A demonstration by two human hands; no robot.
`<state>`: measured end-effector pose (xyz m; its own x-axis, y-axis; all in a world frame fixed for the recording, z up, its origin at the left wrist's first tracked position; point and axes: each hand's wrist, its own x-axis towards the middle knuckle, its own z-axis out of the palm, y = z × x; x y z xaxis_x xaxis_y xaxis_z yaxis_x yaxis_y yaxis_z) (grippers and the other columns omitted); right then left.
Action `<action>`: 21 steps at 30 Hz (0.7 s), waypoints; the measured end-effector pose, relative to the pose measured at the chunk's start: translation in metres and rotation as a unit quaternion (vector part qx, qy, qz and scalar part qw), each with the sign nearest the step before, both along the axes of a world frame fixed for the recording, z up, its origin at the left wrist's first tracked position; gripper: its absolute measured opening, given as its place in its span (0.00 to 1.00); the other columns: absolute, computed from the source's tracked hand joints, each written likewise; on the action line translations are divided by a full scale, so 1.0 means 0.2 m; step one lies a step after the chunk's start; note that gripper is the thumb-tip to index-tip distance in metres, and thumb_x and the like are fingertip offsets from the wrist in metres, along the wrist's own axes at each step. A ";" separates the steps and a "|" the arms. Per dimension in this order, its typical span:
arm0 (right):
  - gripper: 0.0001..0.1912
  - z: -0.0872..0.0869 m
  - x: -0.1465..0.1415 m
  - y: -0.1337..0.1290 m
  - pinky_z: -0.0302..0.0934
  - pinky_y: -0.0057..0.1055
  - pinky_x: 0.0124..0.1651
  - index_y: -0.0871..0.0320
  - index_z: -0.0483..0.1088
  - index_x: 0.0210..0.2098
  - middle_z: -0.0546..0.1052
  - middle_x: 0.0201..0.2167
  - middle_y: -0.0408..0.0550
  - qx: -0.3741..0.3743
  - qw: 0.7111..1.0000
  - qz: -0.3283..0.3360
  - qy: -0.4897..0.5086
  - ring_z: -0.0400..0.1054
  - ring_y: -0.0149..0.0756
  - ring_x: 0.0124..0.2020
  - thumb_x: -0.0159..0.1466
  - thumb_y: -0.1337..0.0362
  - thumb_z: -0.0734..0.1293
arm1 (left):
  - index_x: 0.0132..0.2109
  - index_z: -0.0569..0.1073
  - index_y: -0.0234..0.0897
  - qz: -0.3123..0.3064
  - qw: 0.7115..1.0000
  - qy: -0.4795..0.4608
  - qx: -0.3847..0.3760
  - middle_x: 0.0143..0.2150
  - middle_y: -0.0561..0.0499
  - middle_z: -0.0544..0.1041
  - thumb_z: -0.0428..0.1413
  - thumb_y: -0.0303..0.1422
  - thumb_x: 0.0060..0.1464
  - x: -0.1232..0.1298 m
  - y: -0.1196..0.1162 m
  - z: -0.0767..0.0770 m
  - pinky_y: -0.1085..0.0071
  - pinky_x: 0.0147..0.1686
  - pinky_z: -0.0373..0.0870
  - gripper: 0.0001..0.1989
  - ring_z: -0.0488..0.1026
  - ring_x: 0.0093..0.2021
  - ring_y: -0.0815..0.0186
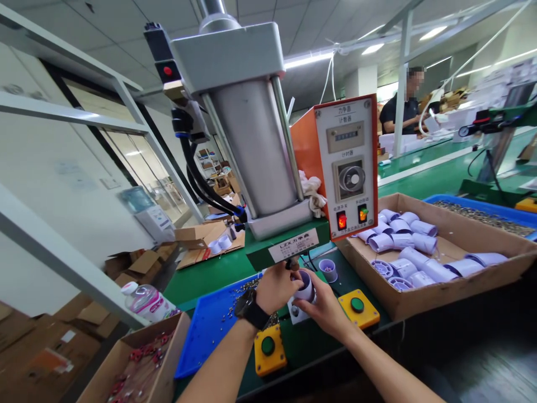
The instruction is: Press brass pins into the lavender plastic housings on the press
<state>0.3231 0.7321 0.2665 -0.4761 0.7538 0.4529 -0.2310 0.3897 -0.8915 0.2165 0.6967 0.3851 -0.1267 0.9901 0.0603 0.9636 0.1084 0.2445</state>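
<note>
Under the head of a green and silver press point(262, 140), a pale lilac pipe fitting point(305, 286) stands on a metal fixture point(298, 314). My right hand point(323, 305) is wrapped round the right side of the fitting. At the fitting's upper left is my left hand point(277, 288), with a dark watch on the wrist; its fingers are bent at the rim, and whatever they pinch is too small to make out. A lilac cup point(328, 270) holding small parts sits just behind my right hand.
Yellow boxes with green buttons flank the fixture, left point(269, 351) and right point(359, 309). A blue tray point(205, 330) of small metal parts lies left, beside a carton point(178, 350) of red pieces. At right, a carton point(398, 305) holds lilac fittings. A person point(400, 115) works behind.
</note>
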 end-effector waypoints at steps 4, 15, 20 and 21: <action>0.30 0.00 0.00 0.00 0.60 0.35 0.56 0.55 0.61 0.56 0.72 0.53 0.49 0.000 1.000 0.009 0.008 0.67 0.40 0.53 0.54 0.69 0.69 | 0.32 0.73 0.37 0.002 1.000 0.017 -0.003 0.33 0.49 0.77 0.53 0.29 0.48 -0.01 0.00 0.00 0.68 0.40 0.65 0.04 0.72 0.37 0.64; 0.28 0.02 0.01 0.00 0.59 0.34 0.57 0.56 0.62 0.54 0.73 0.51 0.49 0.026 1.000 0.004 0.001 0.67 0.39 0.53 0.55 0.69 0.69 | 0.27 0.72 0.38 0.012 0.999 0.011 -0.030 0.31 0.52 0.76 0.55 0.31 0.44 -0.02 0.03 0.01 0.70 0.37 0.64 0.02 0.71 0.35 0.65; 0.27 0.04 0.01 0.00 0.61 0.35 0.55 0.55 0.62 0.54 0.73 0.50 0.49 0.027 1.000 0.011 -0.009 0.68 0.40 0.51 0.56 0.69 0.69 | 0.26 0.72 0.37 0.019 1.000 0.001 -0.024 0.30 0.52 0.76 0.57 0.30 0.42 0.00 0.03 0.00 0.70 0.35 0.63 0.01 0.71 0.34 0.65; 0.28 0.04 0.01 0.00 0.62 0.35 0.55 0.55 0.61 0.55 0.73 0.50 0.49 0.027 0.999 0.012 -0.015 0.68 0.40 0.51 0.56 0.69 0.69 | 0.26 0.72 0.37 0.021 1.000 -0.001 -0.022 0.30 0.52 0.76 0.57 0.30 0.42 0.01 0.04 0.01 0.70 0.36 0.64 0.01 0.71 0.35 0.65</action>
